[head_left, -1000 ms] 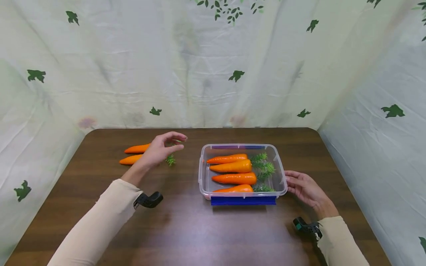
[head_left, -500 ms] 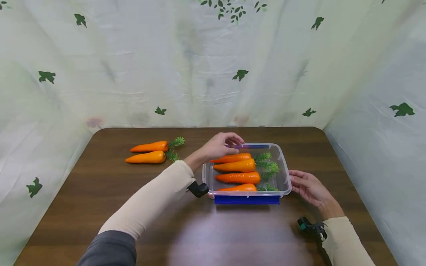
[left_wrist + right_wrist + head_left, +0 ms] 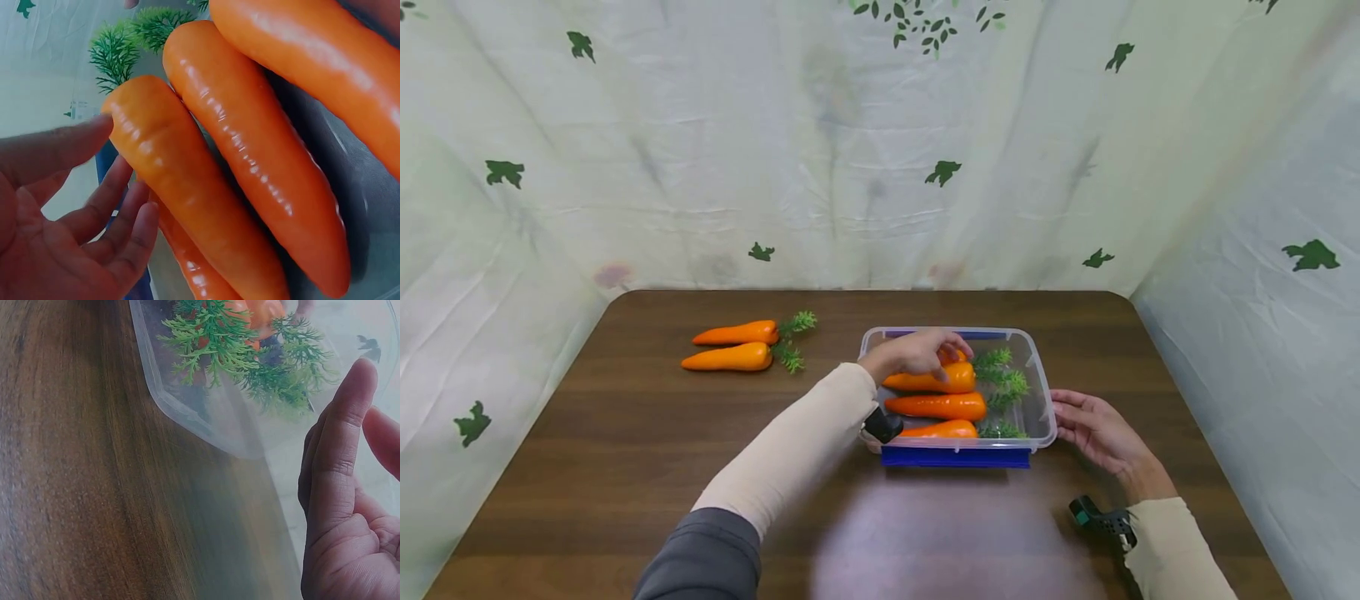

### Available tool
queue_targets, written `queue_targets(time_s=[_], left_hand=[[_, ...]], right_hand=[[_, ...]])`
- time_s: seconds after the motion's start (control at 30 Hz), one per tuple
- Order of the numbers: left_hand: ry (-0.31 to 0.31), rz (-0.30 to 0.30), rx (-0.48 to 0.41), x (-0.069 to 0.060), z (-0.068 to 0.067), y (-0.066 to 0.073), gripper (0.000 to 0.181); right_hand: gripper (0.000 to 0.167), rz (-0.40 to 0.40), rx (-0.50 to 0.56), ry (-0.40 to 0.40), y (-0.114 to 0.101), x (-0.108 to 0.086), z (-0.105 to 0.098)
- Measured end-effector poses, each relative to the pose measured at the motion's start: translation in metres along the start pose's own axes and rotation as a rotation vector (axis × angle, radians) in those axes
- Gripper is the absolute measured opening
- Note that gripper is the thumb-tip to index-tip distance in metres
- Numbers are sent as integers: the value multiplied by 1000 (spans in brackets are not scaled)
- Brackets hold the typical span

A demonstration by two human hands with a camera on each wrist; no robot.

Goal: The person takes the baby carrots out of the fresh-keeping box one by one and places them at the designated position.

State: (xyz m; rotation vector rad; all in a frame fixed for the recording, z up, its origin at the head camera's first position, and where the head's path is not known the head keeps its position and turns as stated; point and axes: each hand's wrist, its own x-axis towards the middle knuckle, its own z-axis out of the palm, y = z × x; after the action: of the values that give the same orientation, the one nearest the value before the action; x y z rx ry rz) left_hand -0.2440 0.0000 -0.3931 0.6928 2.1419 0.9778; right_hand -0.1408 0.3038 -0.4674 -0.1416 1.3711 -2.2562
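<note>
A clear plastic box point(image 3: 1039, 379) with a blue front clip point(image 3: 955, 457) holds several orange carrots with green tops. My left hand point(image 3: 917, 352) reaches in over the farthest carrot point(image 3: 953, 357), partly hiding it. In the left wrist view, the thumb of my left hand point(image 3: 62, 219) lies at the thick end of the lighter orange carrot point(image 3: 181, 181). Its fingers are loosely bent alongside, with no firm grip visible. My right hand point(image 3: 1097, 435) has its fingertips at the box's right side. The right wrist view shows its fingers extended beside the box wall point(image 3: 219, 434).
Two more carrots, a rear one point(image 3: 737, 333) and a front one point(image 3: 730, 357), lie on the brown wooden table point(image 3: 625, 467) left of the box. A white curtain point(image 3: 737, 150) with a leaf pattern hangs behind and at the sides.
My left hand has moved right, from above the two loose carrots, across the box's left rim and down over the carrots inside. The right hand has stayed at the box.
</note>
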Motion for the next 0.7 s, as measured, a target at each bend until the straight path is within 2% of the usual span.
queue_targets(time_s=[0.13, 0.3, 0.4, 0.5, 0.7], left_hand=[[-14, -3, -51, 3, 1, -4, 49], [7, -35, -135, 6, 0, -11, 50], [12, -47, -149, 5, 0, -14, 47], [10, -64, -123, 5, 1, -15, 46], [8, -111, -15, 5, 1, -15, 46]], right_hand=[[32, 7, 0, 17, 0, 0, -1], [32, 16, -1, 33, 1, 1, -2], [32, 12, 1, 24, 1, 1, -2], [32, 4, 5, 5, 1, 1, -2], [32, -9, 12, -17, 0, 1, -1]])
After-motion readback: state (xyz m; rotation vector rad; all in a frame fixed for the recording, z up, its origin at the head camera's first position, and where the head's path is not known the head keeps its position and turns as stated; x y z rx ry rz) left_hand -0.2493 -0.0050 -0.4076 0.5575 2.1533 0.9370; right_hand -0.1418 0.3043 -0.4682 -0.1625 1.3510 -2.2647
